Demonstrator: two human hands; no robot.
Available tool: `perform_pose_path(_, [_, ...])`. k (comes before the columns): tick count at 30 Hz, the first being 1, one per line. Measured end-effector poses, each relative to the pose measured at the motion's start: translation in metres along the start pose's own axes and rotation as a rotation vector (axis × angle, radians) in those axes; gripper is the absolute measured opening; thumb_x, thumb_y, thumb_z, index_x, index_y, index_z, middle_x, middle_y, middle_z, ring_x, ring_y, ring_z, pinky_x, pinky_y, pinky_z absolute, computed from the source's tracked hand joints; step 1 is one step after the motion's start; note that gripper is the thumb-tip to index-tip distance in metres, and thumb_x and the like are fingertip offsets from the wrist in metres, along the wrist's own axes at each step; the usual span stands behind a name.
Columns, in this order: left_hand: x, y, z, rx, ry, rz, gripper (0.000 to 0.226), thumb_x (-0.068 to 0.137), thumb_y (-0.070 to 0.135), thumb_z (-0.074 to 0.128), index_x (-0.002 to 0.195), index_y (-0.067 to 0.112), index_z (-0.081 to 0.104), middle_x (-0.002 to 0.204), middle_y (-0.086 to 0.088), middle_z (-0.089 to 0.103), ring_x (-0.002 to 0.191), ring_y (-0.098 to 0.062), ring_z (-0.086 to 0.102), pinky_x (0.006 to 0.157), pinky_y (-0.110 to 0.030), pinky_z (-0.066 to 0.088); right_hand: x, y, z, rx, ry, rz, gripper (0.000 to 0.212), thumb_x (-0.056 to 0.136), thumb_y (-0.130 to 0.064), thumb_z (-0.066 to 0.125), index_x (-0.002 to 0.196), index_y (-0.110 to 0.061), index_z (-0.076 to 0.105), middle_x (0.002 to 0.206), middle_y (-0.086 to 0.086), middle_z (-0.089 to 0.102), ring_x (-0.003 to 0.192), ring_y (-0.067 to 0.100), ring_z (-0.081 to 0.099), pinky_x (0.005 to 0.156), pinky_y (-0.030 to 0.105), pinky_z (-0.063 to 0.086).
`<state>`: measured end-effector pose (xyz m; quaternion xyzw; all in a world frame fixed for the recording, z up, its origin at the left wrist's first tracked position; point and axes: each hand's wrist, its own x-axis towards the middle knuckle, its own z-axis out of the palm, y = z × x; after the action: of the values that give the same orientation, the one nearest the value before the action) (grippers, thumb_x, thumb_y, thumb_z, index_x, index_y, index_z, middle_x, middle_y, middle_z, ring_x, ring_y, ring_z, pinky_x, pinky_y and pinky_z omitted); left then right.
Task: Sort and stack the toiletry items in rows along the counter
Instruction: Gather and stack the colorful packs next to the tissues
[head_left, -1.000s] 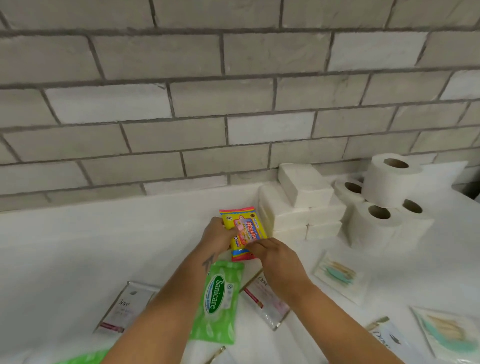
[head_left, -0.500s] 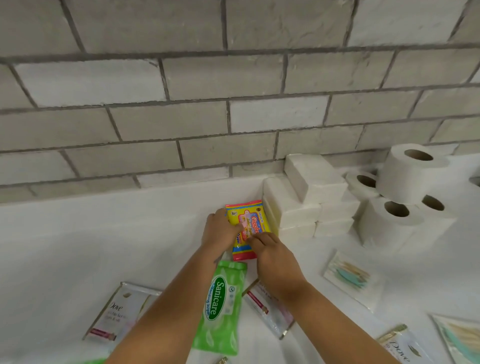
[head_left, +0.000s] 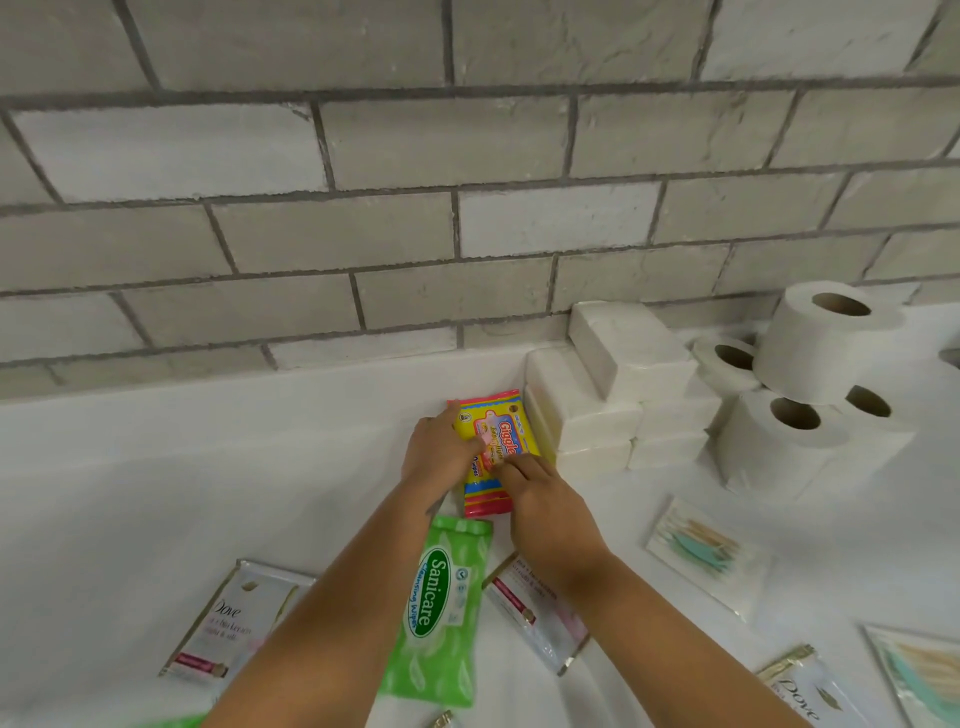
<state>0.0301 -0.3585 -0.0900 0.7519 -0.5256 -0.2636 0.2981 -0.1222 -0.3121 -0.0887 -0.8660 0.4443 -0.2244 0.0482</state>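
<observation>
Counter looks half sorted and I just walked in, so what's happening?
A person is setting a yellow wipes pack on the counter against the tissue stack. Left hand and right hand both hold it. Toilet rolls are stacked; a green pack and sachets lie loose.

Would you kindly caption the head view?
Both hands set a yellow wipes pack beside stacked white tissue packs.
</observation>
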Motion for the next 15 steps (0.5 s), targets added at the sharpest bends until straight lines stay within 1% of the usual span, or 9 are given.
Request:
perform_pose_path(1, [0.000, -0.001, 0.000, 0.015, -0.002, -0.001, 0.055, 0.085, 0.036, 0.061, 0.136, 0.023, 0.045, 0.118, -0.008, 0.062, 0.102, -0.023, 0.062, 0.078, -0.027, 0.045, -0.001, 0.000, -0.001, 0.004, -0.014, -0.004, 0.046, 0.073, 0.008, 0.056, 0.118, -0.002, 0.061, 0.116, 0.015, 0.062, 0.109, 0.034, 0.057, 0.080, 0.039, 0.053])
perform_pose_path(3, [-0.002, 0.000, -0.002, 0.032, -0.005, 0.000, 0.053, 0.090, 0.040, 0.055, 0.138, 0.023, 0.043, 0.122, -0.006, 0.063, 0.106, -0.022, 0.061, 0.082, -0.028, 0.045, -0.004, 0.001, -0.003, 0.006, -0.022, -0.031, 0.047, 0.066, 0.003, 0.059, 0.112, -0.002, 0.063, 0.111, 0.015, 0.064, 0.103, 0.035, 0.060, 0.079, 0.038, 0.054])
perform_pose_path(5, [-0.005, 0.001, -0.003, 0.022, -0.011, 0.003, 0.054, 0.093, 0.037, 0.051, 0.143, 0.022, 0.037, 0.127, -0.006, 0.060, 0.111, -0.024, 0.060, 0.090, -0.031, 0.045, -0.005, 0.002, -0.003, -0.001, -0.033, -0.062, 0.048, 0.056, -0.002, 0.068, 0.104, -0.005, 0.066, 0.103, 0.011, 0.066, 0.094, 0.032, 0.065, 0.073, 0.033, 0.056])
perform_pose_path(7, [-0.007, 0.002, -0.004, 0.009, -0.013, 0.012, 0.054, 0.094, 0.035, 0.050, 0.144, 0.022, 0.035, 0.129, -0.005, 0.060, 0.112, -0.025, 0.059, 0.094, -0.033, 0.046, -0.003, 0.001, -0.005, -0.014, -0.029, -0.081, 0.051, 0.048, -0.004, 0.081, 0.097, -0.009, 0.069, 0.096, 0.006, 0.068, 0.087, 0.026, 0.067, 0.068, 0.027, 0.056])
perform_pose_path(9, [-0.008, 0.005, -0.004, -0.011, -0.013, 0.017, 0.049, 0.093, 0.032, 0.051, 0.140, 0.023, 0.041, 0.124, -0.005, 0.062, 0.108, -0.025, 0.061, 0.092, -0.034, 0.048, 0.001, 0.001, -0.007, -0.047, -0.046, -0.082, 0.053, 0.043, -0.005, 0.088, 0.093, -0.012, 0.070, 0.091, 0.003, 0.069, 0.080, 0.021, 0.068, 0.061, 0.023, 0.055])
perform_pose_path(12, [-0.008, 0.007, -0.004, -0.039, -0.017, 0.006, 0.035, 0.091, 0.025, 0.054, 0.126, 0.022, 0.052, 0.116, -0.005, 0.066, 0.101, -0.024, 0.062, 0.083, -0.029, 0.046, 0.008, 0.001, -0.005, -0.101, -0.063, -0.094, 0.055, 0.037, -0.003, 0.090, 0.088, -0.011, 0.070, 0.083, 0.004, 0.068, 0.073, 0.022, 0.067, 0.054, 0.024, 0.053])
perform_pose_path(15, [-0.010, 0.008, -0.004, -0.027, -0.021, -0.010, 0.034, 0.090, 0.022, 0.056, 0.124, 0.017, 0.053, 0.116, -0.005, 0.065, 0.103, -0.023, 0.060, 0.077, -0.025, 0.040, 0.011, 0.001, -0.005, -0.103, -0.073, -0.084, 0.056, 0.032, -0.001, 0.090, 0.084, -0.011, 0.070, 0.078, 0.004, 0.068, 0.068, 0.023, 0.066, 0.051, 0.024, 0.053])
